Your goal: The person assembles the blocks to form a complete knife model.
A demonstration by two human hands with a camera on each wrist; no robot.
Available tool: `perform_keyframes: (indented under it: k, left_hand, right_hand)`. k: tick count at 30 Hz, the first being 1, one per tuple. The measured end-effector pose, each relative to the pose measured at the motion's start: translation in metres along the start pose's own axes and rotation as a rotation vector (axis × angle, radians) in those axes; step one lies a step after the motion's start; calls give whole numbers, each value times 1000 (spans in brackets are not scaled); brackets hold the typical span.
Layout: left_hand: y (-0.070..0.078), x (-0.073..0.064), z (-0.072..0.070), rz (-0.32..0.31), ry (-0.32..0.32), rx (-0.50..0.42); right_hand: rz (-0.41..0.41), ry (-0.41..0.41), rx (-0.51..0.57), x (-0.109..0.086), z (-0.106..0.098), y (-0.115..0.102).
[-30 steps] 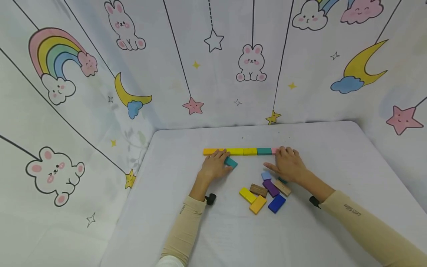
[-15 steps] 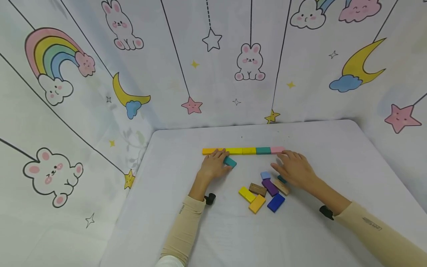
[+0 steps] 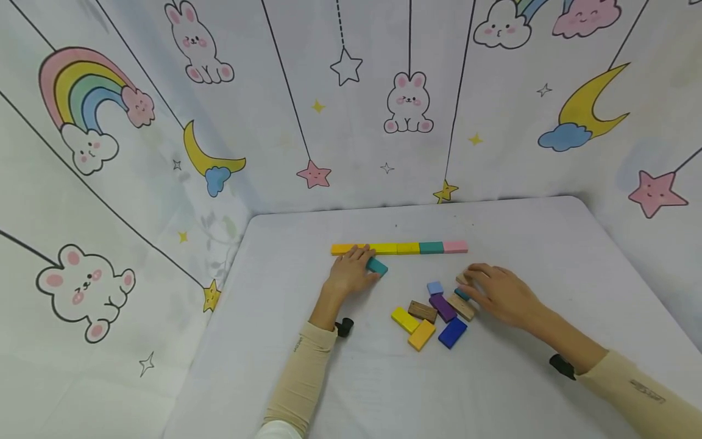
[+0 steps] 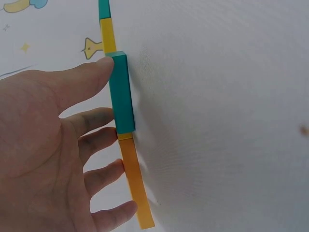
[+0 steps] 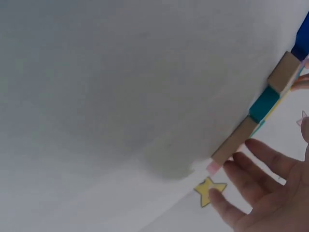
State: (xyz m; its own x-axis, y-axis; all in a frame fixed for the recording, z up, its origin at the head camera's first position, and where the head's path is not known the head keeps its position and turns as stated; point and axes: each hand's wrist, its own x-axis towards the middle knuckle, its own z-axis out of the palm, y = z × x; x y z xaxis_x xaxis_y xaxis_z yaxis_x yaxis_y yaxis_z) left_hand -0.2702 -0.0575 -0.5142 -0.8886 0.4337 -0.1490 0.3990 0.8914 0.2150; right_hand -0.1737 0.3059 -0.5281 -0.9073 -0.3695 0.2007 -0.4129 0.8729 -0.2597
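Observation:
My left hand (image 3: 350, 272) lies at the left part of a straight row of blocks, fingertips along the orange block (image 4: 137, 183). Its thumb and forefinger touch a loose teal block (image 3: 377, 266) that sits askew in front of the row. Yellow blocks (image 3: 408, 248), another teal block (image 3: 431, 247) and a pink block (image 3: 456, 247) continue the row to the right. Over the right side of the loose pile, my right hand (image 3: 501, 292) has relaxed, spread fingers. Their tips are right at a wooden block (image 5: 235, 141), partly hidden by the hand in the head view.
The loose pile in front of the row has a light blue block (image 3: 435, 288), a purple block (image 3: 442, 308), a blue block (image 3: 452, 333), a yellow block (image 3: 404, 319), an orange block (image 3: 421, 335) and more wooden blocks (image 3: 422, 311). A patterned cloth (image 3: 362, 146) hangs behind the table.
My right hand has left the pink block at the row's right end and come back toward me and rightward, to a wooden block. The left hand stays in place.

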Motion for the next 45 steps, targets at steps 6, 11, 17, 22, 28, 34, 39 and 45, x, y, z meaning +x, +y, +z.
perform_keyframes:
  k: [6, 11, 17, 22, 28, 34, 39, 45]
  left_hand:
    - [-1, 1, 1, 4, 6, 4]
    - [-1, 3, 3, -2, 4, 6]
    - [-1, 2, 2, -6, 2, 0]
    - [-1, 3, 2, -5, 5, -8]
    - [-1, 4, 3, -18, -15, 14]
    - [-1, 4, 4, -23, -13, 25]
    - [-1, 3, 4, -21, -11, 22]
    - [-2, 4, 5, -24, -11, 17]
  right_hand:
    - [-72, -12, -14, -6, -1, 8]
    - [-86, -32, -31, -6, -3, 8]
    - [-64, -61, -11, -4, -6, 8]
    - [-68, -85, -2, 1, -4, 7]
    - [-52, -102, 1, 5, -1, 1]
    - [-26, -131, -10, 14, -1, -10]
    - [-52, -136, -5, 21, 0, -20]
    - [-67, -161, -34, 28, 3, -30]
